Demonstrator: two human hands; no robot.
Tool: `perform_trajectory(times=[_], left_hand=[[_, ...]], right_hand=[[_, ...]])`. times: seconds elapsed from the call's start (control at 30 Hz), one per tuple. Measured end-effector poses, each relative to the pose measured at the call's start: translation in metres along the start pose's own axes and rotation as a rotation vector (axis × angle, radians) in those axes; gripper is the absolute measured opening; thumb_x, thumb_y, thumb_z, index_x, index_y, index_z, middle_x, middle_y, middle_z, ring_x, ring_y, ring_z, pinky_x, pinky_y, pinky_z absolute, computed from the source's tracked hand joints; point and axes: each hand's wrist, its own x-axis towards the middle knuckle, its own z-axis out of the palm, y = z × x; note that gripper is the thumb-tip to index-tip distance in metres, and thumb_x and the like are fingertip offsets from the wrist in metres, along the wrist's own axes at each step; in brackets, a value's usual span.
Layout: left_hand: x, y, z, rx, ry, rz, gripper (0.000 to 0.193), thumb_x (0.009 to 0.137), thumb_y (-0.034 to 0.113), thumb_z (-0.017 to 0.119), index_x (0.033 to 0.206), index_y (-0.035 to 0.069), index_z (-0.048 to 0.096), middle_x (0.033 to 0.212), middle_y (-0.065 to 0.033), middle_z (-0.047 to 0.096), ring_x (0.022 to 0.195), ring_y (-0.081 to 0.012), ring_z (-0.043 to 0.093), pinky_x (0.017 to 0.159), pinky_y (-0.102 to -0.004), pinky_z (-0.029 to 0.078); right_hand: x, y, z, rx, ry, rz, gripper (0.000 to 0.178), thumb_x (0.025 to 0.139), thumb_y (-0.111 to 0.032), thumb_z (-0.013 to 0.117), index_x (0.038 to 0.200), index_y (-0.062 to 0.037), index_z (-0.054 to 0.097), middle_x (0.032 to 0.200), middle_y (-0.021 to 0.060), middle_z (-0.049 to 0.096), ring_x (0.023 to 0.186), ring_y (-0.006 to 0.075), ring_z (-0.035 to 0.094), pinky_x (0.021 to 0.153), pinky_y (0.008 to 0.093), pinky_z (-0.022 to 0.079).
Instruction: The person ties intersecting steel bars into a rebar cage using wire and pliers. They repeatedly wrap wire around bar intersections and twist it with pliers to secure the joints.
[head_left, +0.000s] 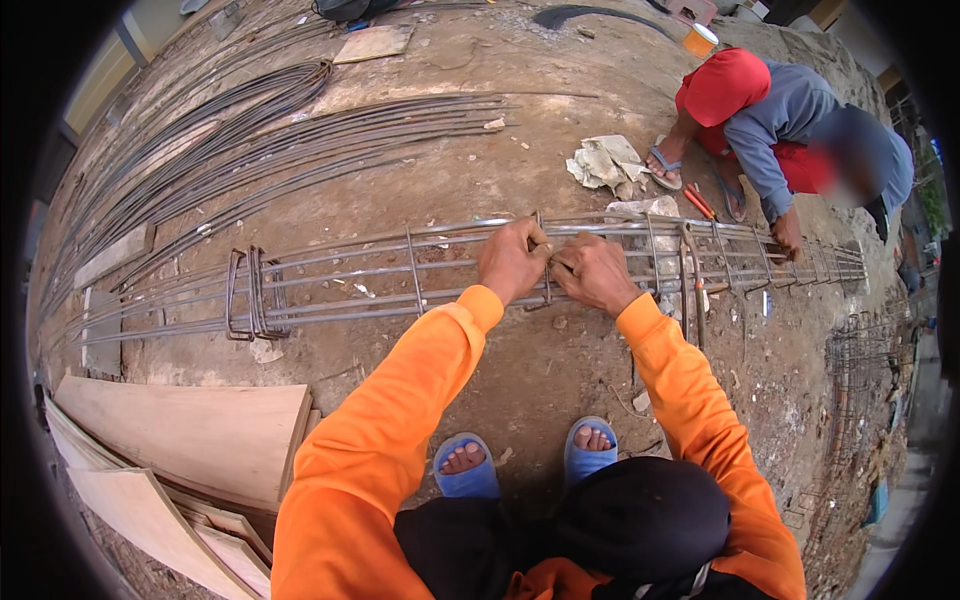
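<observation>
Rebar cage — left hand, right hand, at one stirrup; fingers curled inward — whether gripping anything, I cannot tell.

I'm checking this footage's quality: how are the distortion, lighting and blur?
In the head view, the long cage of grey steel rods arcs with the fisheye distortion; daylight there looks soft, with glints on its upper rods; there too, the person's bare left hand and bare right hand look fairly sharp, while the co-worker in a grey-blue top has a blurred head.
</observation>
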Motion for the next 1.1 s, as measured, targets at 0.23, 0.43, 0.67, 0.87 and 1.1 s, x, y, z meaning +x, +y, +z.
perform_trajectory(times=[0.23,0.43,0.67,0.87,1.1], left_hand=[[-0.007,-0.021,-0.005,-0.048,-0.031,0.199,0.016,0.086,0.018,0.071,0.095,0.005,0.069,0.094,-0.0133,0.073,0.091,-0.032,0.07,0.081,-0.0412,0.053],[-0.008,-0.015,-0.007,-0.056,-0.048,0.266,0.013,0.089,0.015,0.069,0.095,0.005,0.068,0.095,-0.0144,0.071,0.091,-0.0349,0.069,0.081,-0.0428,0.053],[-0.007,-0.012,0.002,0.058,0.037,0.154,0.017,0.094,0.022,0.067,0.099,0.005,0.068,0.089,-0.0174,0.071,0.085,-0.0359,0.069,0.077,-0.0452,0.052],[-0.004,-0.01,0.006,0.107,0.072,0.032,0.02,0.094,0.024,0.065,0.099,0.004,0.068,0.086,-0.0193,0.071,0.084,-0.038,0.069,0.076,-0.0459,0.051],[-0.002,-0.01,0.009,0.114,0.1,0.059,0.02,0.094,0.023,0.065,0.099,0.004,0.068,0.082,-0.0171,0.07,0.077,-0.0355,0.067,0.073,-0.045,0.051]], right_hand=[[-0.004,0.001,0.008,-0.151,0.126,-0.164,0.018,0.076,-0.022,0.075,0.067,-0.009,0.068,0.07,0.0032,0.063,0.073,0.0231,0.064,0.063,0.0388,0.052],[-0.016,0.006,0.01,-0.208,0.227,-0.232,0.017,0.074,-0.018,0.079,0.071,-0.0119,0.063,0.079,0.0008,0.062,0.073,0.0216,0.061,0.059,0.0346,0.049],[-0.015,0.003,0.012,-0.125,0.21,-0.188,0.014,0.08,-0.012,0.073,0.09,-0.0079,0.064,0.091,0.0061,0.067,0.087,0.0242,0.066,0.069,0.0387,0.054],[-0.009,0.012,0.009,0.247,0.079,-0.068,0.018,0.08,-0.007,0.072,0.096,-0.0036,0.064,0.092,0.0119,0.067,0.09,0.0318,0.067,0.075,0.0446,0.053],[0.003,0.033,0.002,0.721,-0.212,0.215,0.011,0.085,-0.007,0.07,0.089,-0.0011,0.062,0.094,0.0164,0.071,0.088,0.0329,0.069,0.077,0.0395,0.052]])
